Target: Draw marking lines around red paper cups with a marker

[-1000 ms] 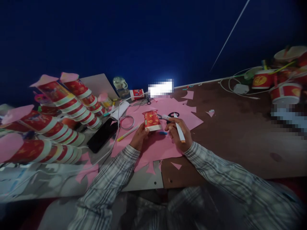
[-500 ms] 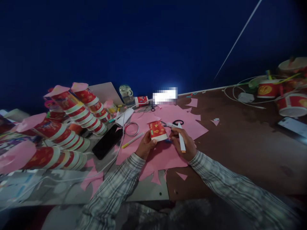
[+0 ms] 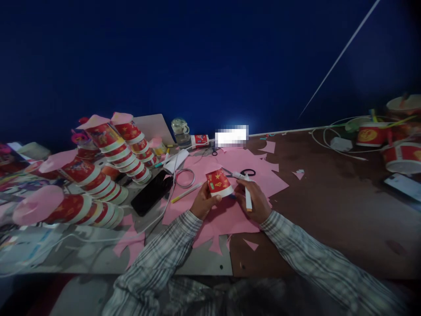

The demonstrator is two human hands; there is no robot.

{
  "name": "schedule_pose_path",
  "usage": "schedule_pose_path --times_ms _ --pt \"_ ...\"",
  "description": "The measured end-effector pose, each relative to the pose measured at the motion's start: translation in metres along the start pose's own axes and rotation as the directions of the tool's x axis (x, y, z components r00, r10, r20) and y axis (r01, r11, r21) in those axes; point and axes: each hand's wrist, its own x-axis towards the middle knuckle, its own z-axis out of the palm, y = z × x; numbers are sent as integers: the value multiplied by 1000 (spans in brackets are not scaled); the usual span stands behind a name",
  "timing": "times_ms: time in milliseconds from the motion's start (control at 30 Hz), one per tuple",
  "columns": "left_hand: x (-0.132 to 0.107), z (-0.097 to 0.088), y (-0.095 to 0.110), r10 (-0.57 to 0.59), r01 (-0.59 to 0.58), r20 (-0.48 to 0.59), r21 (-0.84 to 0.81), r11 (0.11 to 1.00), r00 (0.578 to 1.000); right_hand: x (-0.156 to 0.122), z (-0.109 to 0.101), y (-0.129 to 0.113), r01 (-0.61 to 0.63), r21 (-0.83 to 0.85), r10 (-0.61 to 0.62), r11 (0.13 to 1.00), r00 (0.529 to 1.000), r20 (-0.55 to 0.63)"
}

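A red paper cup point(image 3: 218, 181) with gold patterns and a white rim is upside down in my left hand point(image 3: 204, 202), its thumb pressed near the rim. Pink paper sits on the cup's upper end. Closed around a white marker point(image 3: 248, 196) with an orange end, my right hand point(image 3: 256, 202) is just right of the cup. Below both hands spreads a large pink paper sheet point(image 3: 237, 219). Scissors with black handles point(image 3: 247, 172) lie on it behind my right hand. A white and yellow marker point(image 3: 186, 193) and a ring-shaped roll point(image 3: 185, 178) lie left of the cup.
Stacks of red and white cups point(image 3: 123, 157) topped with pink paper stand at left. Nearby are a black phone point(image 3: 151, 193), a white cable point(image 3: 166, 202) and a glass jar point(image 3: 180, 131). More cups point(image 3: 371, 134) and another phone point(image 3: 404, 186) are at right.
The camera view has shifted slightly, moving the scene to the right. The cup tilts a little differently in my left hand. My right hand still holds the marker beside it.
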Motion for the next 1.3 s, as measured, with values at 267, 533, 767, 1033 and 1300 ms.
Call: schedule_pose_path --times_ms 267,533,767,1033,1300 --pt "1 1 -1 19 -25 38 140 990 999 1 -4 -15 31 210 11 977 980 -197" --pt "1 -2 -3 54 -77 126 180 981 991 6 -14 -24 231 327 -129 917 944 -304" --pt "2 -3 -5 77 -107 153 196 975 985 3 -17 -33 46 400 28 915 984 -177" --pt "0 -2 -4 78 -108 146 206 973 986 5 -15 -33 78 422 -1 903 984 -180" --pt "-1 -1 -2 43 -76 153 213 974 987 4 -14 -32 67 391 0 918 986 -168"
